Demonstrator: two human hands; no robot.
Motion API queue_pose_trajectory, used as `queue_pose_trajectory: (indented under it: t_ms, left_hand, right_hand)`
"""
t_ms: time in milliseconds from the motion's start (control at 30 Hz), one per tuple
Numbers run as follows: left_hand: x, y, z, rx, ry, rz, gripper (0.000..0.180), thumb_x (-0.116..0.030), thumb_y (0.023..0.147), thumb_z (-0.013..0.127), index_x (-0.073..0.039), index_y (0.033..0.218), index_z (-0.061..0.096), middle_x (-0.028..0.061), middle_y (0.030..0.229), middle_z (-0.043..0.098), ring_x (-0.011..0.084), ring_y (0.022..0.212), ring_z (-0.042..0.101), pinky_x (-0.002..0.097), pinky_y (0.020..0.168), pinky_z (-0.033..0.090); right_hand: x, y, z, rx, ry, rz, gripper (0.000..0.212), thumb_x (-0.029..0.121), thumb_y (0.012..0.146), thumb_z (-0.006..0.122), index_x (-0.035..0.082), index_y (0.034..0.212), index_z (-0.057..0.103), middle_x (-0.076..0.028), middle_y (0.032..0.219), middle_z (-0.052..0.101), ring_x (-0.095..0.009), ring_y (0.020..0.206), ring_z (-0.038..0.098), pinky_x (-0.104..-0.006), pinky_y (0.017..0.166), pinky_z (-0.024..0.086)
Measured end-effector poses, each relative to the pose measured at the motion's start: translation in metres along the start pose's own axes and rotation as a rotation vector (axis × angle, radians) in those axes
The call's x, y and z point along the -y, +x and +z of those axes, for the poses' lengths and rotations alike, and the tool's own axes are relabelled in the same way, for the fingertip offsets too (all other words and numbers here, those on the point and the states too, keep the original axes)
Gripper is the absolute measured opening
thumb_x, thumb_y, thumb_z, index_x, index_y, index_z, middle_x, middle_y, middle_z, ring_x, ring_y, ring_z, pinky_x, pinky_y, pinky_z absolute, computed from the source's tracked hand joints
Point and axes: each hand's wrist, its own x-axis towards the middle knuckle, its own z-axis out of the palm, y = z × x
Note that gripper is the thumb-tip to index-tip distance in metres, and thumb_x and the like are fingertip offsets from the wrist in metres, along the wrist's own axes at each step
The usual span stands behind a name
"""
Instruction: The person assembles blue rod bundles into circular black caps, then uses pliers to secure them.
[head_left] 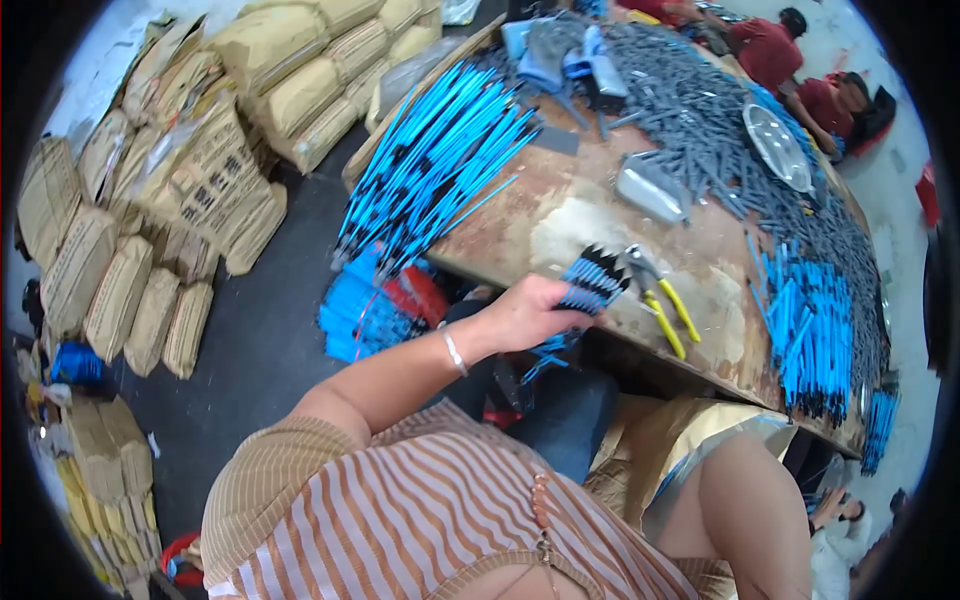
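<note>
My left hand (530,315) is closed round a bundle of thin rods (592,283) with black pointed ends, held over the table's near edge. Blue lengths hang below the fist. My right arm (745,500) is bent at the lower right, beside an opened brown paper sack (640,440); the hand itself is hidden. Just right of the bundle, pliers with yellow handles (667,310) lie on the worn wooden table (490,240). A large pile of blue rods with black ends (440,150) lies at the table's left side.
Grey plastic pieces (690,130) are heaped across the far table, with a metal dish (778,148) on them. More blue rods (812,335) lie at right. Blue bundles (365,310) sit below the table's left edge. Stacked brown sacks (290,80) stand left; people (770,45) sit beyond.
</note>
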Motion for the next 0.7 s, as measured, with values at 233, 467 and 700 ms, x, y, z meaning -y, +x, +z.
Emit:
queue_pose_trajectory:
  t_ms: [233, 467, 700]
  left_hand:
    - [-0.016, 0.030, 0.024, -0.101, 0.081, -0.071, 0.017, 0.004, 0.079, 0.056, 0.000, 0.093, 0.064, 0.0054, 0.091, 0.067, 0.0080, 0.080, 0.059, 0.0206, 0.070, 0.045]
    - [-0.039, 0.048, 0.045, -0.048, -0.118, -0.091, 0.019, 0.008, 0.078, 0.053, 0.001, 0.091, 0.065, 0.0074, 0.092, 0.067, 0.0112, 0.085, 0.059, 0.0222, 0.074, 0.045]
    - [-0.035, 0.039, 0.035, -0.077, -0.127, -0.096, 0.021, 0.010, 0.076, 0.053, 0.000, 0.091, 0.065, 0.0068, 0.092, 0.067, 0.0114, 0.086, 0.059, 0.0227, 0.074, 0.045]
  right_hand:
    - [0.098, 0.062, 0.029, 0.262, 0.062, -0.393, 0.016, 0.003, 0.079, 0.047, -0.003, 0.077, 0.062, -0.018, 0.085, 0.060, -0.031, 0.085, 0.059, -0.0502, 0.072, 0.049]
    - [0.113, 0.094, 0.078, 0.694, 0.389, 0.465, 0.016, 0.015, 0.081, 0.045, 0.004, 0.076, 0.056, -0.007, 0.077, 0.051, -0.021, 0.075, 0.048, -0.0352, 0.067, 0.042]
    - [0.080, 0.074, 0.095, 0.677, -0.052, 0.395, 0.016, 0.021, 0.090, 0.044, 0.014, 0.090, 0.059, -0.002, 0.070, 0.062, -0.018, 0.060, 0.059, -0.0282, 0.050, 0.045]
